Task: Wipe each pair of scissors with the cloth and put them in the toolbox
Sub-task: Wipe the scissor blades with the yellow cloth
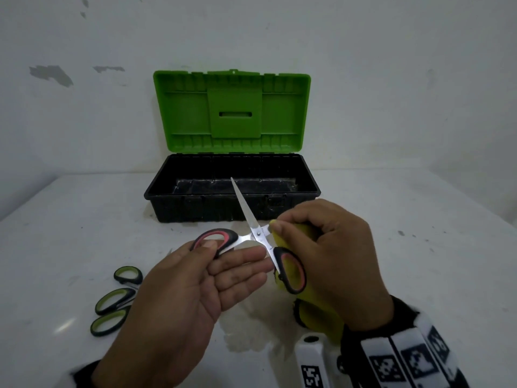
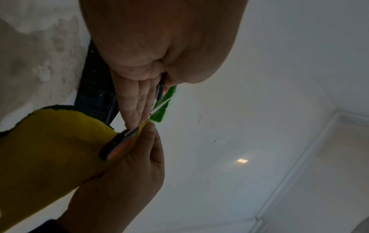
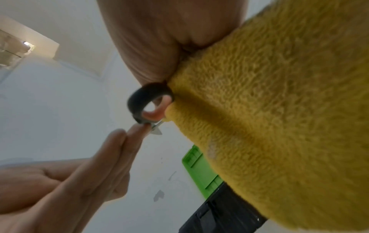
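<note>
Red-and-black-handled scissors (image 1: 258, 233) are held spread open above the table, one blade pointing at the toolbox. My left hand (image 1: 221, 254) pinches the left handle loop (image 1: 215, 239) between thumb and straight fingers. My right hand (image 1: 282, 229) grips the yellow cloth (image 1: 321, 315) and pinches it round the other blade near the pivot, so that blade is hidden. The second handle loop (image 3: 139, 97) lies against the cloth (image 3: 279, 110). The black toolbox (image 1: 212, 208) stands open behind, its green lid (image 1: 232, 113) upright. Its inside looks bare.
Green-handled scissors (image 1: 114, 301) lie on the white table (image 1: 419, 261) at the front left, partly hidden by my left hand. The toolbox stands against the white wall (image 1: 84, 121). A white marker-tagged mount (image 1: 310, 359) sits by my right wrist.
</note>
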The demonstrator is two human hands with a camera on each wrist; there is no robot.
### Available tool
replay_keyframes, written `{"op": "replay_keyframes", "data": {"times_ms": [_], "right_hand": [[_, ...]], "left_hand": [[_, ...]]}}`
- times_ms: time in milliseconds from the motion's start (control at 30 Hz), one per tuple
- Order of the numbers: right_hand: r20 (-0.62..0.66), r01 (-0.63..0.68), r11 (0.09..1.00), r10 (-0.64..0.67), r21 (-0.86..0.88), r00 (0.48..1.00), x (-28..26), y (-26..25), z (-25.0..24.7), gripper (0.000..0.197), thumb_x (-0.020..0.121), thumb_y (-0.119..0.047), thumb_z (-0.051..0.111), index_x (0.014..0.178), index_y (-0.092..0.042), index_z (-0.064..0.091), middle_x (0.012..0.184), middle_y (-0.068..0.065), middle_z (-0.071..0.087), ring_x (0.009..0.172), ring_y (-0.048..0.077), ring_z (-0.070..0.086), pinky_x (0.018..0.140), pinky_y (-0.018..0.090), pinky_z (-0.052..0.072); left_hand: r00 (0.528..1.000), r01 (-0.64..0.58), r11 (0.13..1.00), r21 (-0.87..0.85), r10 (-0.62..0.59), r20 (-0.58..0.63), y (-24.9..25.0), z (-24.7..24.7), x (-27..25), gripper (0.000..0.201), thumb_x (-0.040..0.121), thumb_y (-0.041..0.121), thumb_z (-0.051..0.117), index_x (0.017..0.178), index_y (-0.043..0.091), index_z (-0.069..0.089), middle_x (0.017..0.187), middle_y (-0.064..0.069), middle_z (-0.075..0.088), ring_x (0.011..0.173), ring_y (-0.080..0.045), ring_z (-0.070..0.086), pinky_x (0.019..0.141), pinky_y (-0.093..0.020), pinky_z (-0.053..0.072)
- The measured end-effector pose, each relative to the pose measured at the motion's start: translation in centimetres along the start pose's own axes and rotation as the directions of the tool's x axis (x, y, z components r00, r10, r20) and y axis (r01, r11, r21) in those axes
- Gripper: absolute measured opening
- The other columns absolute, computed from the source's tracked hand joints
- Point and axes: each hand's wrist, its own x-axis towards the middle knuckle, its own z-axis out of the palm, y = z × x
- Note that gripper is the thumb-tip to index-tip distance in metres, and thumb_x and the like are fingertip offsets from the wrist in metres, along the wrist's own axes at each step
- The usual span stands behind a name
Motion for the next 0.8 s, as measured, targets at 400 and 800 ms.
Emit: {"op": "replay_keyframes", "data": {"times_ms": [400, 800], "right_hand": [[0.007, -0.064, 0.997, 0.064, 0.033, 0.998, 0.5, -0.3, 0.2, 0.002, 0.082, -0.022, 0.076, 0.081, -0.024, 0.076, 0.077, -0.015, 0.068, 0.075, 0.002, 0.064, 0.066, 0.010, 0.048], [0.197, 0.129, 0.990, -0.115, -0.064, 0.974, 0.0, -0.4, -0.5, 0.005, 0.081, -0.019, 0.077, 0.086, -0.019, 0.077, 0.081, -0.010, 0.068, 0.082, 0.004, 0.058, 0.074, 0.002, 0.044]], "left_hand": [[0.999, -0.032, 0.997, 0.072, 0.034, -0.018, -0.1, 0.3, 0.2, 0.029, 0.104, 0.017, 0.036, 0.119, 0.000, 0.054, 0.093, -0.031, 0.072, 0.085, -0.044, 0.073, 0.068, -0.045, 0.062], [0.999, -0.002, 0.998, 0.060, 0.005, -0.039, 0.2, 0.0, 0.0, 0.030, 0.104, 0.017, 0.035, 0.118, -0.002, 0.053, 0.091, -0.034, 0.071, 0.081, -0.048, 0.072, 0.063, -0.046, 0.062]]}}
